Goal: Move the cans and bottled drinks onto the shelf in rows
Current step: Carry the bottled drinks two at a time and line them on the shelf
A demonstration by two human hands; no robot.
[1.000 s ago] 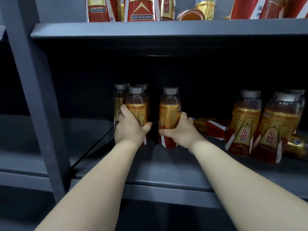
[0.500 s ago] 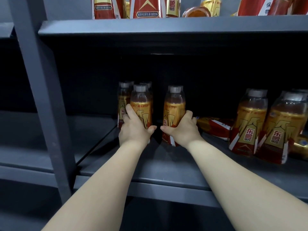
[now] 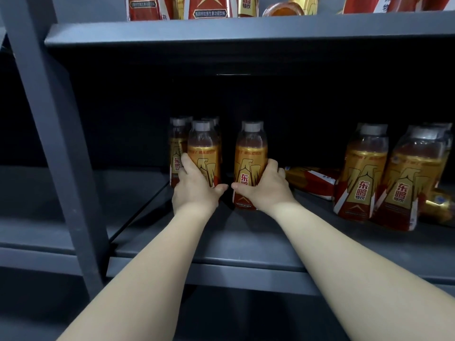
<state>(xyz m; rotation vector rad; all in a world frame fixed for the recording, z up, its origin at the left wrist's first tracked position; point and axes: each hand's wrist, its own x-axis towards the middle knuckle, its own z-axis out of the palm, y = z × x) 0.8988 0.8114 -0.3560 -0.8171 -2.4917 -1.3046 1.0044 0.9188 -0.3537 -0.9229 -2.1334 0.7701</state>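
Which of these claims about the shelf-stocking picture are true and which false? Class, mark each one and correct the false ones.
1. The left hand grips the left bottle and the right hand grips the right bottle, both upright. True.
2. The held bottles touch each other. False: a dark gap separates them.
3. A lying bottle rests to the right of the right hand. True.
4. The held bottles are uncapped. False: each wears a grey cap.
5. The shelf above holds nothing. False: the upper shelf carries red and gold drinks.
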